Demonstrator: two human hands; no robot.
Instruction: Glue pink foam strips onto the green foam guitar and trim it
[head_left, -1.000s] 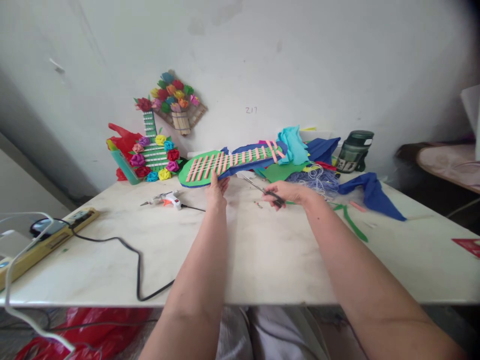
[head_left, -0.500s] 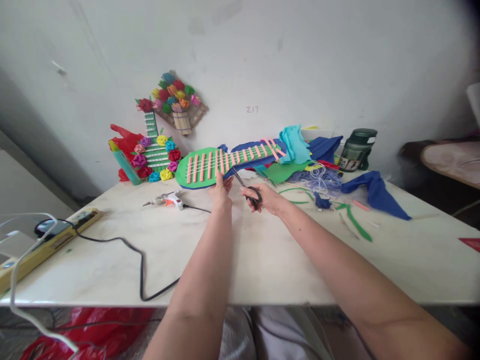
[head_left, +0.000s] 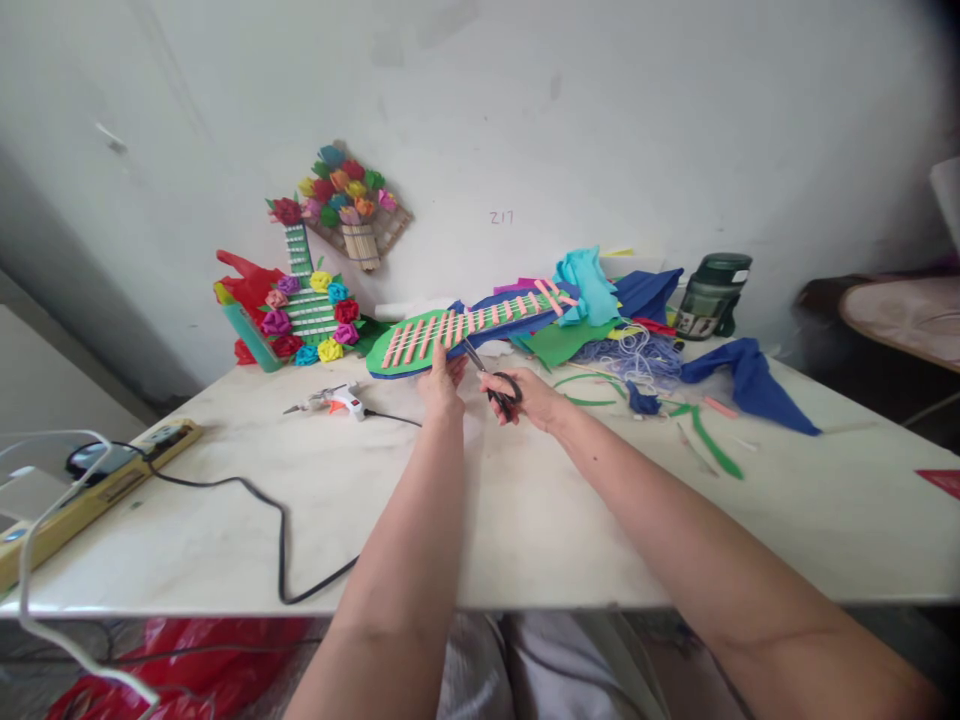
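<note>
My left hand point(head_left: 441, 385) grips the near edge of a long green foam board point(head_left: 420, 340) crossed with pink strips and backed in blue, holding it lifted off the table. My right hand point(head_left: 529, 397) is closed on black-handled scissors point(head_left: 491, 378), whose blades point up-left at the board's lower edge, right beside my left thumb.
A glue gun point(head_left: 334, 400) lies left of my hands, its black cord running to a yellow power strip point(head_left: 97, 485). Flower crafts point(head_left: 315, 310) lean on the wall. Foam sheets, string point(head_left: 637, 355), green offcuts point(head_left: 705, 445), blue cloth point(head_left: 750, 385) and a dark bottle point(head_left: 709, 295) crowd the right.
My right hand carried the scissors leftward from the scrap pile to the board's edge. The board has tilted, its left end now flatter and farther right.
</note>
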